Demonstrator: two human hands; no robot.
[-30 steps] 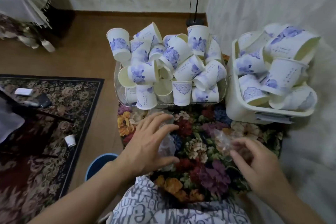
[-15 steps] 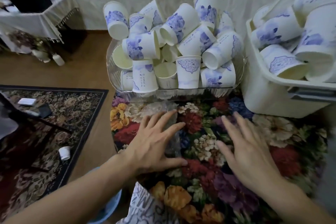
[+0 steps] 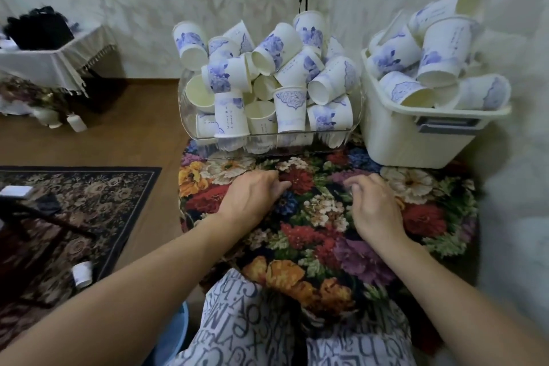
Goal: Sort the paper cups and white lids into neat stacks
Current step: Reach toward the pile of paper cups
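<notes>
A person's left hand [image 3: 252, 197] and right hand [image 3: 375, 204] rested on the floral cloth [image 3: 421, 217], both with fingers loosely curled and, as far as could be seen, grasping nothing. Half a second earlier the same hands had lain spread flat on the cloth, the left over a crumpled piece of clear plastic; that plastic was no longer visible, and whether it sat tucked under the left palm could not be told.

The paper cups [image 3: 289, 108] remained a jumble, heaped at all angles in the clear tray [image 3: 358, 104] at the far edge of the cloth, just beyond the fingertips. A second heap of cups [image 3: 439, 56] filled the white tub [image 3: 395, 140] to the right of the tray. No white lids could be made out anywhere. One small stray cup [image 3: 82, 273] lay on the patterned rug [image 3: 89, 196] to the left, well apart from the rest.

With the cloth in front of the hands now bare, the sorting itself appeared not yet begun: no stack stood anywhere, and the next reach would likely go forward into the tray.
</notes>
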